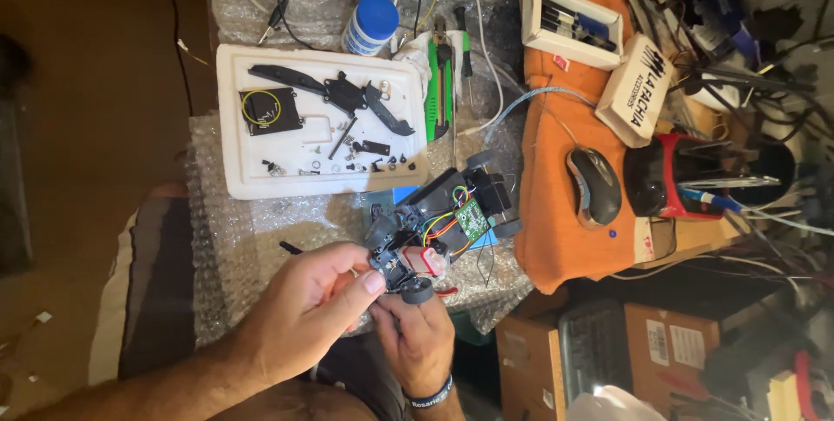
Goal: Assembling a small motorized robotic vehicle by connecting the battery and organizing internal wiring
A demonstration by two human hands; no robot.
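A sheet of bubble wrap (261, 238) covers the work surface, and on its right side lies an orange cloth (547, 204) with a grey and black computer mouse (594, 185) resting on it. Far and left on the wrap sits a white foam tray (234, 125) holding black plastic body parts, a coil of yellow wire and scattered small screws. Near the middle, just right of the tray's near corner, is the opened toy car chassis (443, 221), black, with a green circuit board (473, 219) and coloured wires showing, its near end lifted between the two hands. The left hand (300, 312) comes in from the near left, its thumb and fingers closed narrowly on the chassis's near end beside a small red part. The right hand (417, 338), with a wristband, grips from underneath, thumb pressed by a small black wheel (417, 291). Beyond the tray stands a white bottle with a blue cap (371, 25), with a green-handled utility knife (433, 95) just to its right.
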